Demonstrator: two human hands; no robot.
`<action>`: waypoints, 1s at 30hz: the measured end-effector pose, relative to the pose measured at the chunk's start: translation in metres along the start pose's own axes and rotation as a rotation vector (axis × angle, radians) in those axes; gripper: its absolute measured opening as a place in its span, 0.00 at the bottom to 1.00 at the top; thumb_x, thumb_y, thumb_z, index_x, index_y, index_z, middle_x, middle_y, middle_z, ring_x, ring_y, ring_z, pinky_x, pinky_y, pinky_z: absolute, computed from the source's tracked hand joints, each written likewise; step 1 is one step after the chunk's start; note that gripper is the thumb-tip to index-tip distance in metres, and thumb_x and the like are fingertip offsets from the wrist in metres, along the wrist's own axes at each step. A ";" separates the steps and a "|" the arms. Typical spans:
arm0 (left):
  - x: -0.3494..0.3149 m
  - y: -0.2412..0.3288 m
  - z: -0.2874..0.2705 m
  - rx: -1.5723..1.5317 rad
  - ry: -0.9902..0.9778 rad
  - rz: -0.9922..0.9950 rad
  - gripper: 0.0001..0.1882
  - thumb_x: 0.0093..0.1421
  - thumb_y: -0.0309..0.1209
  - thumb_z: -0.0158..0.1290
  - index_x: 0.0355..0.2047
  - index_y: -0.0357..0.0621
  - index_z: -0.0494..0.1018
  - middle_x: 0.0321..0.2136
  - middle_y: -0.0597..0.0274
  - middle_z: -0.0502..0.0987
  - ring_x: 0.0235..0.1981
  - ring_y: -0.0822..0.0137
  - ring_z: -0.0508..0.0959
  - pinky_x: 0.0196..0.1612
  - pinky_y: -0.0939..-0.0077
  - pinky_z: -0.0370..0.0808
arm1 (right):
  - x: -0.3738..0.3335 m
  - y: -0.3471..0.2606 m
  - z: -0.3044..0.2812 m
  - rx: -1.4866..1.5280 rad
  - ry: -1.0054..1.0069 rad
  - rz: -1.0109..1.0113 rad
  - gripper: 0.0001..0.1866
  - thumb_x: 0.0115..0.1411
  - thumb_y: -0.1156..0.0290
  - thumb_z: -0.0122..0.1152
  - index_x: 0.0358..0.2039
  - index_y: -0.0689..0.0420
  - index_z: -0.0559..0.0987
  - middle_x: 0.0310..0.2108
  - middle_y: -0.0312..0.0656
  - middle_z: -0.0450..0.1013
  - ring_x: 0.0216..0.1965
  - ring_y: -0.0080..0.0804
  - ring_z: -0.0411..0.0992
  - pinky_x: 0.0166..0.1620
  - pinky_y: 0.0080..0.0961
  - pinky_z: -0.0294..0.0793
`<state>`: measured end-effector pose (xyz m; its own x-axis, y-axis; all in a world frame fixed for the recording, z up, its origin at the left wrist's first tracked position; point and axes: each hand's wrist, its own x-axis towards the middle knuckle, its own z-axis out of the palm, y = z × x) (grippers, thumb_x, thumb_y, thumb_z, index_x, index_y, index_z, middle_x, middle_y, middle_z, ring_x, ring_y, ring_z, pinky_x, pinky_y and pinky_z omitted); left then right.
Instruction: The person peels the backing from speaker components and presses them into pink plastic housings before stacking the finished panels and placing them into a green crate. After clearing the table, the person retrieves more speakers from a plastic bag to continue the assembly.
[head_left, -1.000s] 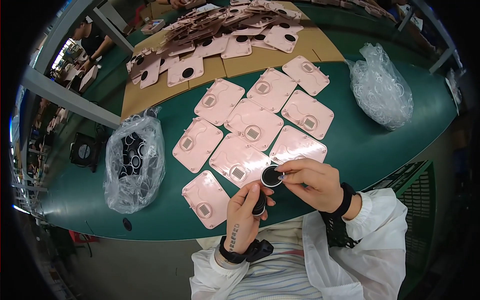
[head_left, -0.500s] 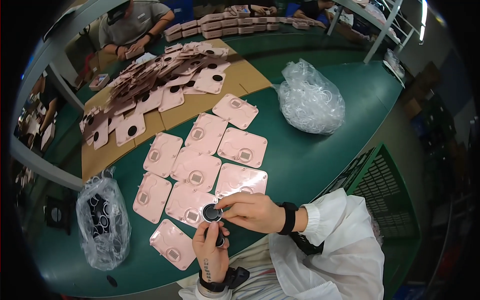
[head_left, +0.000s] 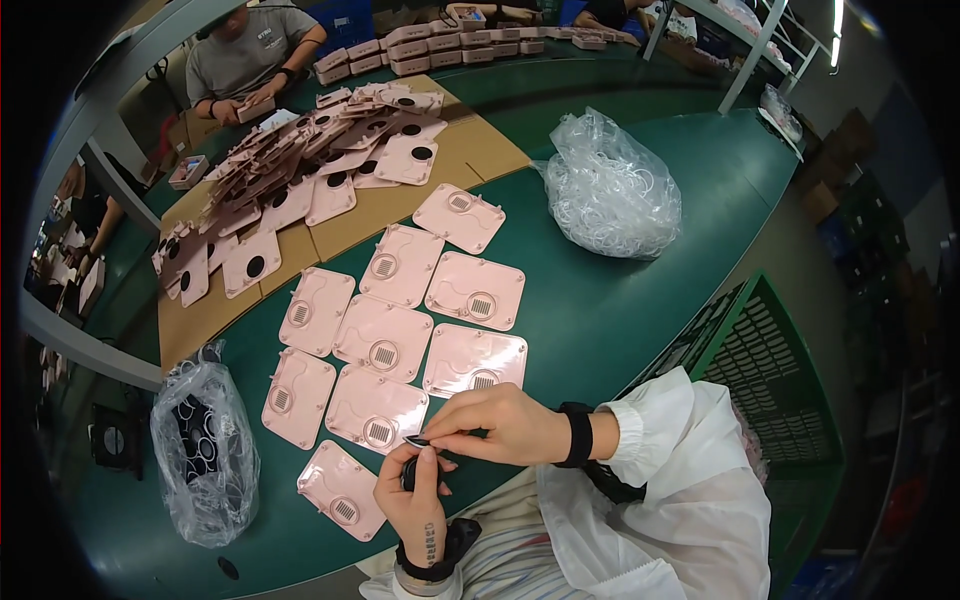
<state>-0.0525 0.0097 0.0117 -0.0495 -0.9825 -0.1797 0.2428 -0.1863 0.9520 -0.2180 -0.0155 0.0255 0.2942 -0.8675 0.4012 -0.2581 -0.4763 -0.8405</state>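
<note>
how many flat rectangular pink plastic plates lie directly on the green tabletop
9 on the green tabletop: one flat rectangular pink plastic plate farthest, two next, three across the middle, two nearer, one nearest. The right hand partly covers one; others could be hidden.

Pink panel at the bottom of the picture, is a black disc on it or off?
Off: the pink panel shows its slotted grille bare inside the round rim. Several panels on the cardboard carry black discs.
</note>
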 end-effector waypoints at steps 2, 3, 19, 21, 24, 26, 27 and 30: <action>-0.002 0.000 -0.001 0.054 -0.016 0.027 0.06 0.62 0.26 0.51 0.36 0.35 0.71 0.22 0.63 0.74 0.22 0.79 0.72 0.19 0.91 0.63 | -0.002 -0.002 -0.002 0.018 -0.031 0.074 0.08 0.54 0.73 0.62 0.35 0.60 0.81 0.30 0.42 0.76 0.28 0.33 0.76 0.32 0.22 0.75; -0.002 -0.001 -0.001 0.081 -0.025 0.040 0.06 0.62 0.26 0.51 0.36 0.35 0.71 0.23 0.63 0.74 0.22 0.79 0.72 0.19 0.91 0.63 | -0.002 -0.001 -0.002 0.020 -0.029 0.078 0.08 0.54 0.73 0.62 0.35 0.60 0.81 0.30 0.42 0.76 0.28 0.33 0.76 0.32 0.22 0.75; 0.006 0.003 -0.002 0.198 -0.098 0.066 0.04 0.60 0.22 0.52 0.35 0.35 0.73 0.26 0.63 0.76 0.24 0.78 0.76 0.21 0.89 0.66 | 0.002 -0.004 -0.012 0.003 -0.053 0.196 0.07 0.52 0.76 0.65 0.34 0.60 0.82 0.30 0.40 0.78 0.29 0.26 0.76 0.30 0.18 0.74; 0.005 0.001 -0.003 0.206 -0.083 0.067 0.04 0.60 0.22 0.52 0.35 0.34 0.73 0.26 0.63 0.76 0.24 0.78 0.75 0.21 0.89 0.67 | 0.001 -0.003 -0.011 -0.003 -0.070 0.214 0.07 0.52 0.76 0.65 0.34 0.60 0.82 0.31 0.40 0.78 0.29 0.26 0.76 0.31 0.18 0.74; 0.004 0.000 -0.005 0.211 -0.078 0.077 0.04 0.60 0.22 0.52 0.35 0.34 0.73 0.27 0.63 0.76 0.24 0.78 0.75 0.21 0.89 0.67 | 0.001 -0.004 -0.009 -0.009 -0.082 0.228 0.07 0.52 0.76 0.65 0.34 0.60 0.82 0.31 0.40 0.78 0.29 0.26 0.76 0.31 0.18 0.74; 0.004 -0.001 -0.006 0.209 -0.085 0.067 0.04 0.60 0.23 0.53 0.35 0.34 0.73 0.27 0.63 0.76 0.24 0.78 0.75 0.21 0.89 0.67 | 0.000 -0.005 -0.009 -0.018 -0.084 0.237 0.07 0.52 0.76 0.65 0.34 0.60 0.82 0.31 0.40 0.78 0.29 0.26 0.76 0.31 0.18 0.74; 0.004 -0.002 -0.007 0.208 -0.089 0.063 0.04 0.60 0.23 0.53 0.35 0.34 0.73 0.27 0.62 0.76 0.24 0.78 0.76 0.22 0.89 0.67 | 0.001 -0.005 -0.009 -0.017 -0.084 0.240 0.07 0.52 0.76 0.65 0.34 0.60 0.82 0.31 0.40 0.78 0.29 0.26 0.76 0.31 0.18 0.74; 0.005 -0.003 -0.008 0.220 -0.104 0.075 0.05 0.61 0.24 0.52 0.36 0.35 0.73 0.26 0.64 0.76 0.25 0.79 0.76 0.20 0.91 0.66 | 0.001 -0.006 -0.008 -0.022 -0.081 0.247 0.07 0.52 0.76 0.65 0.34 0.61 0.82 0.31 0.41 0.78 0.30 0.27 0.76 0.31 0.18 0.74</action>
<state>-0.0455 0.0051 0.0059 -0.1419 -0.9857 -0.0909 0.0333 -0.0966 0.9948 -0.2236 -0.0148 0.0338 0.2924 -0.9440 0.1531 -0.3512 -0.2549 -0.9009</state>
